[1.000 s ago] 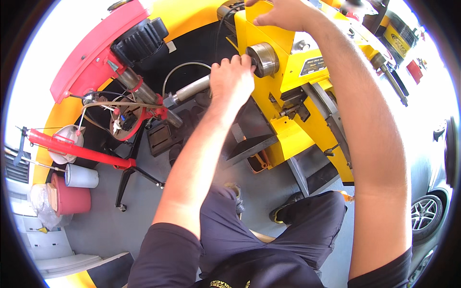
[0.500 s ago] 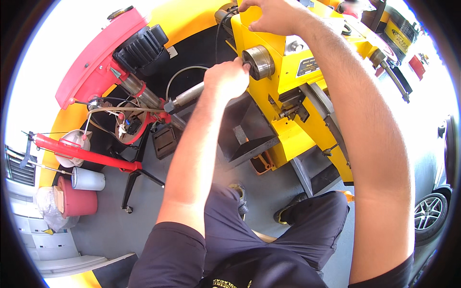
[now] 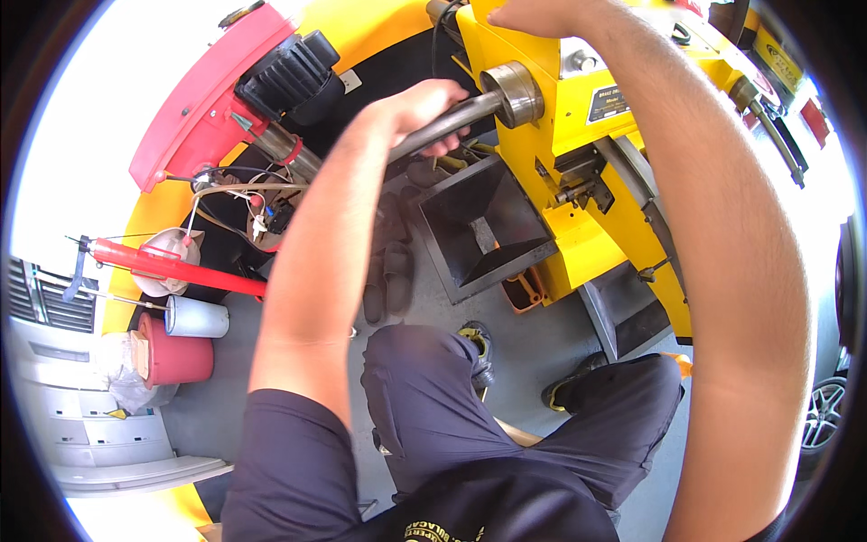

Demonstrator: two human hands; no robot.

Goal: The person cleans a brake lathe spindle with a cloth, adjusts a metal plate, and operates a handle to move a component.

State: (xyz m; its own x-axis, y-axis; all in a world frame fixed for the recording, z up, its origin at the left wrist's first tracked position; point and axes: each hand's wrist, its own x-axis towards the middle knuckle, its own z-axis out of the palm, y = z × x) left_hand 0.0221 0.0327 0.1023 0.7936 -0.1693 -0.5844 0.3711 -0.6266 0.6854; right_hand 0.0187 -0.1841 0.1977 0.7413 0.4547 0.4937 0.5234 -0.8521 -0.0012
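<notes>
My left hand point(image 3: 423, 116) is closed around a steel shaft point(image 3: 452, 122), with fingertips showing below it. The shaft's upper right end meets a round metal hub point(image 3: 513, 94) on the yellow machine point(image 3: 564, 135); how far it sits inside cannot be seen. Its lower left end is hidden behind my left forearm. My right arm reaches over the machine's front, and my right hand point(image 3: 553, 14) lies at the machine's top, cut by the upper edge of the head view. The part of its fingers that shows is stretched out, with nothing visible in them.
A black metal hopper point(image 3: 483, 235) stands below the hub. On the left are a red machine with a black motor point(image 3: 287, 79), a red lever arm point(image 3: 181, 268), a red bucket point(image 3: 178, 352) and a white pail point(image 3: 197, 316). Slippers point(image 3: 396, 282) lie on the floor.
My left hand has turned and shifted back from the hub along the shaft, uncovering the shaft at the hub. My right hand has moved further past the upper edge. The view has shifted left.
</notes>
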